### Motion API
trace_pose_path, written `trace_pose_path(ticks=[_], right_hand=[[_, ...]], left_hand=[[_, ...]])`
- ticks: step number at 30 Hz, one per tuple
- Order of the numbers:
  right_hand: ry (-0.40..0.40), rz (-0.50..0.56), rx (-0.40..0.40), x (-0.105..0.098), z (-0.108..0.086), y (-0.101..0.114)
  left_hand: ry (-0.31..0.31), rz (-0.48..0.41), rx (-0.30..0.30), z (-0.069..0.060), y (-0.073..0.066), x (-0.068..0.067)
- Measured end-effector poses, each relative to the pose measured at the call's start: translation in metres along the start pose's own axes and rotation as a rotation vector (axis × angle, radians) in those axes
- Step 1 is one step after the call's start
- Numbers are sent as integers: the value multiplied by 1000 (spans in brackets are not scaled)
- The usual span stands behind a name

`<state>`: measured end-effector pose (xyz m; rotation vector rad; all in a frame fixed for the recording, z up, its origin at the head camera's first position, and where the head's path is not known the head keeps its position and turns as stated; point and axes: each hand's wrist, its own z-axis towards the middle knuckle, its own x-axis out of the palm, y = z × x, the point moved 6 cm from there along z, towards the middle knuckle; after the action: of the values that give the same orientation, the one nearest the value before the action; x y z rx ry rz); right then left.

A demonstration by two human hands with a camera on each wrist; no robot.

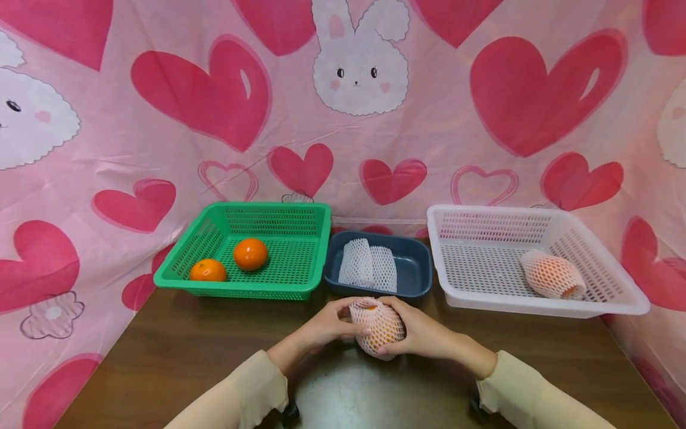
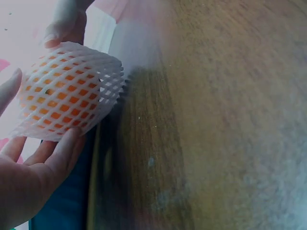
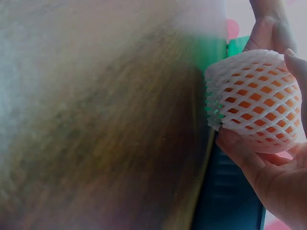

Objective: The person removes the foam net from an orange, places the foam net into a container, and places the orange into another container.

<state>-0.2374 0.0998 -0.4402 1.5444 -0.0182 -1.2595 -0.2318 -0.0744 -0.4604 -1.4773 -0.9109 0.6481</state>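
An orange in a white foam net (image 1: 382, 329) is held between both hands above the near side of the table. My left hand (image 1: 328, 325) grips its left side, fingers and thumb curled on the net. On the other side my right hand (image 1: 423, 333) grips it too. The left wrist view shows the netted orange (image 2: 67, 93) with fingertips (image 2: 71, 139) pressed against the mesh. In the right wrist view the net (image 3: 256, 100) covers the fruit, and its open edge extends past it on the left.
A green basket (image 1: 241, 290) at the left holds two bare oranges (image 1: 250, 254). Behind the hands, a dark blue tray (image 1: 414, 265) holds white foam nets (image 1: 356, 264). At the right, a white basket (image 1: 536, 305) holds one netted orange (image 1: 552, 274). A pink patterned cloth hangs behind.
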Motion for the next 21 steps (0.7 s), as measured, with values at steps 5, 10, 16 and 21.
trace_pose_path(ticks=[5, 10, 16, 21], right_hand=[[18, 9, 5, 2, -1, -4], [31, -12, 19, 3, -2, -7], [12, -55, -2, -1, -5, -5], [-41, -56, -46, -8, -4, 0]], left_hand=[[-42, 30, 8, 0, 3, 0], [-94, 50, 1, 0, 5, -1], [-132, 84, 16, -1, 4, 1], [-161, 198, 83, 0, -2, 2]])
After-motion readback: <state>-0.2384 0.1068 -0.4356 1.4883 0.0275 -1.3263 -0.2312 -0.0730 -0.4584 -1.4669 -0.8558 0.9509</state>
